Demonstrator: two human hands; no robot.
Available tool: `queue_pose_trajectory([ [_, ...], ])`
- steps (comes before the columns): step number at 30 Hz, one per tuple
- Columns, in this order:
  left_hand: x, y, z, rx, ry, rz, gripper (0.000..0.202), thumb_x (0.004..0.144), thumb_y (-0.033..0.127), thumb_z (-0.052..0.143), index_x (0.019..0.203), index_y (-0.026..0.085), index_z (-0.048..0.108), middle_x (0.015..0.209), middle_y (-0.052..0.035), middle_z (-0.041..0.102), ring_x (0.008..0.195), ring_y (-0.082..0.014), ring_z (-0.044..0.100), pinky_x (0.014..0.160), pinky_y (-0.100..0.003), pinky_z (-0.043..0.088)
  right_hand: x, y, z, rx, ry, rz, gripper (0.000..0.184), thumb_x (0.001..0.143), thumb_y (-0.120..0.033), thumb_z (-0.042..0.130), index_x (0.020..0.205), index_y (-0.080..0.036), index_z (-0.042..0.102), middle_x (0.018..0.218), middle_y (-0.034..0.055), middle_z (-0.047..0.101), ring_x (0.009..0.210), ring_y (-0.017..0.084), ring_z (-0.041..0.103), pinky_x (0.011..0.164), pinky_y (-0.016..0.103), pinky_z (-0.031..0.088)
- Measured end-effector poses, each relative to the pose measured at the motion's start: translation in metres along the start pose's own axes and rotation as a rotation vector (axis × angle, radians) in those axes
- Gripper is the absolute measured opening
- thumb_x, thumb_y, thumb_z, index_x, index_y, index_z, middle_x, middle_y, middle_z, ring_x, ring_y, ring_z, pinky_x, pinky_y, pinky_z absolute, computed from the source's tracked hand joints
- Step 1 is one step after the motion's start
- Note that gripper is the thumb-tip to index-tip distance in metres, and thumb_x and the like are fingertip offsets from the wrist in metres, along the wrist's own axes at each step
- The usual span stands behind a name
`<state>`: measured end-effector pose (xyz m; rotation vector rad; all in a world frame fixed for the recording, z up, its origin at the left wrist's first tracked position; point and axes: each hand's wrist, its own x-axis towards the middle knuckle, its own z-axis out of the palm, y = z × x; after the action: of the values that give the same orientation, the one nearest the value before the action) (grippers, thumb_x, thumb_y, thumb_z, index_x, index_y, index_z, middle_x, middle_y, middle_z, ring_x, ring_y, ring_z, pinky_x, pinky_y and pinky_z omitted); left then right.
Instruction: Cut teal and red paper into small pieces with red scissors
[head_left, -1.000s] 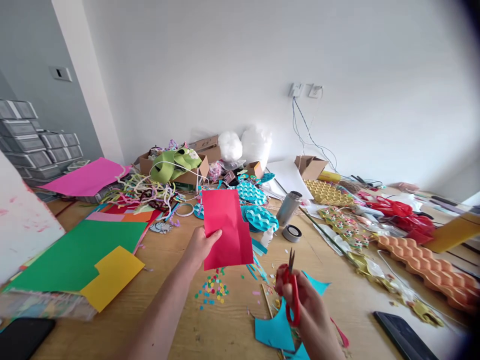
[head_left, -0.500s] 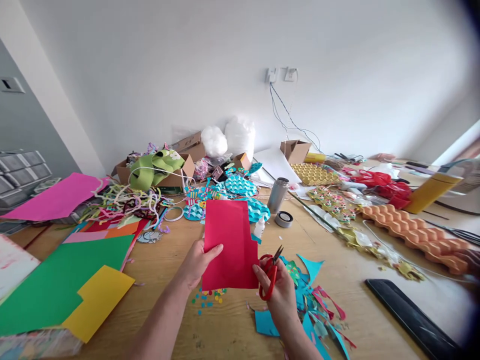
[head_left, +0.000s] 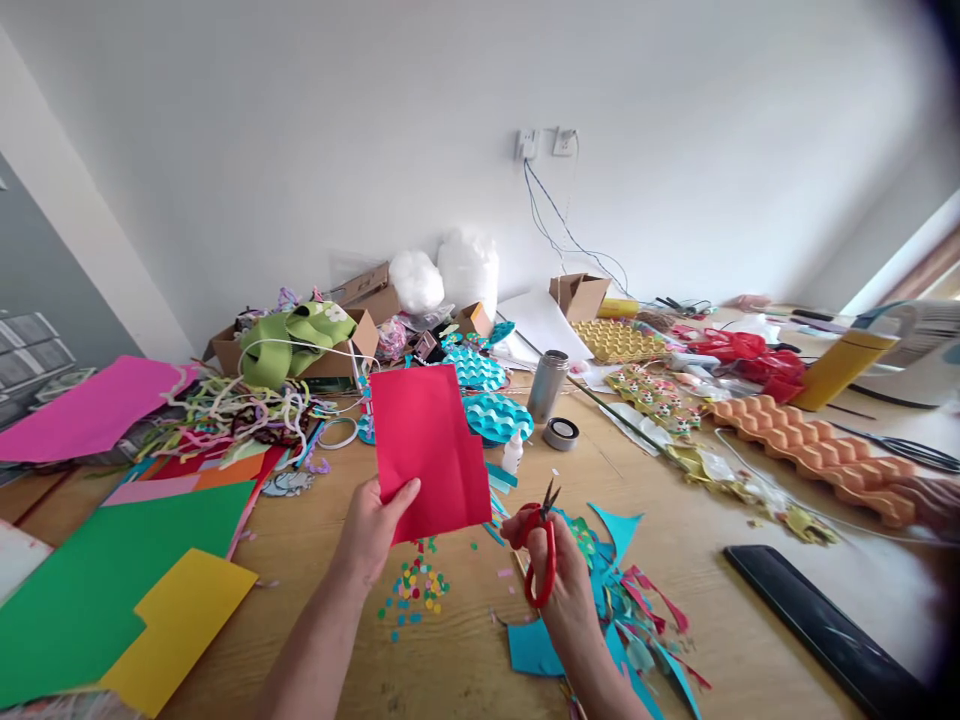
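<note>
A sheet of red paper (head_left: 431, 455) with a notch in its upper right edge is pinched at its lower left by my left hand (head_left: 375, 530), thumb on the front face. It is tilted and held above the table. My right hand (head_left: 562, 570) is closed round red-handled scissors (head_left: 541, 555), whose blades point up and stand slightly apart. The scissors are clear of the paper. Below the sheet lie small coloured paper dots (head_left: 420, 585). Blue and red paper scraps (head_left: 619, 600) lie beside and under my right forearm.
Green card (head_left: 97, 580) and yellow card (head_left: 180, 620) lie at left. A white glue bottle (head_left: 513, 453), metal flask (head_left: 549, 387) and roll of tape (head_left: 561, 433) stand beyond my hands. On the right are an orange egg tray (head_left: 810, 455) and a black tray-like object (head_left: 817, 625).
My left hand has moved the red paper left and up, tilting it. My right hand has let go of the paper's edge and still holds the scissors. The view has shifted slightly right.
</note>
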<state>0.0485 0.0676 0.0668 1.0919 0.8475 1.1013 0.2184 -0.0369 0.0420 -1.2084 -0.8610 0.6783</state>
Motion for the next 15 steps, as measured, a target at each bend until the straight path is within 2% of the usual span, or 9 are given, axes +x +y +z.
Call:
queue_pose_trajectory([
  [2, 0.003, 0.004, -0.006, -0.007, 0.058, 0.04, 0.037, 0.063, 0.036, 0.072, 0.091, 0.013, 0.067, 0.089, -0.0071, 0.07, 0.087, -0.0254, 0.063, 0.081, -0.036, 0.047, -0.002, 0.001, 0.001, -0.051, -0.085, 0.011, 0.035, 0.078, -0.053, 0.052, 0.081, -0.018, 0.055, 0.075, 0.0034, 0.061, 0.069, 0.016, 0.055, 0.065, 0.026, 0.044],
  [6, 0.003, 0.01, -0.009, -0.078, 0.112, 0.061, 0.039, 0.06, 0.036, 0.074, 0.092, 0.014, 0.067, 0.093, -0.0077, 0.07, 0.09, -0.0253, 0.063, 0.083, -0.036, 0.047, -0.009, -0.002, 0.006, -0.107, -0.243, 0.131, 0.035, 0.075, -0.052, 0.057, 0.074, -0.017, 0.055, 0.06, 0.0005, 0.057, 0.055, 0.013, 0.052, 0.053, 0.023, 0.04],
  [10, 0.0, 0.014, -0.006, -0.154, 0.116, 0.032, 0.043, 0.059, 0.033, 0.075, 0.095, 0.013, 0.066, 0.095, -0.0085, 0.069, 0.09, -0.0257, 0.063, 0.083, -0.037, 0.048, -0.013, -0.005, 0.01, -0.142, -0.307, 0.179, 0.036, 0.075, -0.051, 0.056, 0.071, -0.016, 0.054, 0.054, -0.0019, 0.052, 0.05, 0.012, 0.051, 0.049, 0.021, 0.036],
  [15, -0.002, 0.019, -0.003, -0.208, 0.091, -0.013, 0.042, 0.061, 0.028, 0.075, 0.099, 0.012, 0.064, 0.1, -0.0101, 0.068, 0.093, -0.0265, 0.063, 0.086, -0.039, 0.047, -0.015, -0.007, 0.01, -0.175, -0.365, 0.133, 0.029, 0.075, -0.043, 0.058, 0.068, -0.016, 0.05, 0.057, -0.0011, 0.055, 0.052, 0.012, 0.052, 0.049, 0.021, 0.036],
])
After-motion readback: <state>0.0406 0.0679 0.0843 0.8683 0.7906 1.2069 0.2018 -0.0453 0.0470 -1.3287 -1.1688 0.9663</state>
